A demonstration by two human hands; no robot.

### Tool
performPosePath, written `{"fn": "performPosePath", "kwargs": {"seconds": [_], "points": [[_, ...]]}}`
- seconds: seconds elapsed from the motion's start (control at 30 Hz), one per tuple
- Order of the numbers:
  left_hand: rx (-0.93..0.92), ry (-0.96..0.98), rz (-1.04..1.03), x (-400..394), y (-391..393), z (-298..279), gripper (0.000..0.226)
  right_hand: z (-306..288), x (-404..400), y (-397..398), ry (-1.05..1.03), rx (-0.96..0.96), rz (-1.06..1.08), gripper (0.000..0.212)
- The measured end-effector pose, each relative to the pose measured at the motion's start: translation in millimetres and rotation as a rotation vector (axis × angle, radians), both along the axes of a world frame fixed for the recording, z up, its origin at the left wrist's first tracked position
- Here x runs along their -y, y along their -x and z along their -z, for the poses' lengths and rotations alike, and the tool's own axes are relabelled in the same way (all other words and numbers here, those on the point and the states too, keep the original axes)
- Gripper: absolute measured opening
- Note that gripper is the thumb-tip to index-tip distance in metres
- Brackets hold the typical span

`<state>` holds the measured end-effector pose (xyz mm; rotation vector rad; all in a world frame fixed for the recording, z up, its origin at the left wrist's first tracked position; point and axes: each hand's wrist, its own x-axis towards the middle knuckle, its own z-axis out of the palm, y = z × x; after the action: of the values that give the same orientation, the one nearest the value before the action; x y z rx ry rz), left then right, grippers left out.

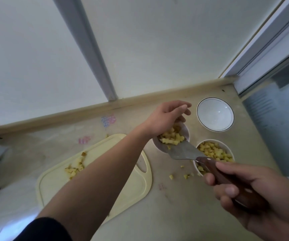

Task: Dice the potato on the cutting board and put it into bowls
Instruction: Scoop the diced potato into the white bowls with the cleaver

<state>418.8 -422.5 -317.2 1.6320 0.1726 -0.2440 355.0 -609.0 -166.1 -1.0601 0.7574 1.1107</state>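
At the far left, a pale yellow cutting board [56, 181] is lying on the beige counter [166, 214], and a small heap of diced potato [76, 166] is sitting near its far left edge. The left forearm, with a dark sleeve [44, 230] showing at the bottom, is stretching across the board toward the bowls.

The left hand [166, 117] is hovering over the middle bowl [159, 145], its fingers curling loosely downward with the fingertips at the diced pieces — whether it is pinching any of them I cannot tell. This bowl is holding a mound of yellow potato cubes [172, 137] that is reaching its rim.

The flat blade of a knife [183, 152] is lying across that bowl's near rim, tilted toward the cubes, and a few pieces are resting at the blade's tip. A few loose cubes [171, 176] are lying scattered on the counter just in front of the bowls.

Further right, a near bowl [227, 148] is filled with diced potato too — the knife's handle is passing over its left side. Behind it, an empty white bowl [215, 113] with a thin dark line round its rim is standing just beside the other two.

At the lower right, the right hand [255, 192] is gripping the knife's dark wooden handle, fingers wrapped round it.
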Motion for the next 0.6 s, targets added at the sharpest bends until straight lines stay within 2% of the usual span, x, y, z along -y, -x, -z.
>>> {"fn": "performPosePath", "kwargs": {"seconds": [0.1, 0.23, 0.33, 0.5, 0.6], "points": [[0.109, -0.014, 0.032, -4.8, 5.5, 0.5, 0.047, -5.1, -2.4, -1.7, -0.016, -0.008, 0.019, 0.026], [0.311, -0.313, 0.247, -13.1, 14.1, 1.3, 0.073, -9.1, -3.5, -0.9, -0.024, 0.011, 0.014, 0.027], [0.368, -0.5, 0.394, -14.2, 15.2, 8.5, 0.086, -13.8, -4.4, 0.1, -0.026, 0.005, -0.002, 0.027], [0.337, -0.765, 0.557, -11.2, 14.0, 19.1, 0.085, -9.3, -5.7, 2.6, -0.044, 0.056, 0.023, 0.027], [0.395, -0.889, 0.585, -9.8, 13.9, 24.0, 0.077, -12.7, -3.8, 4.1, -0.056, 0.041, 0.027, 0.028]]}}
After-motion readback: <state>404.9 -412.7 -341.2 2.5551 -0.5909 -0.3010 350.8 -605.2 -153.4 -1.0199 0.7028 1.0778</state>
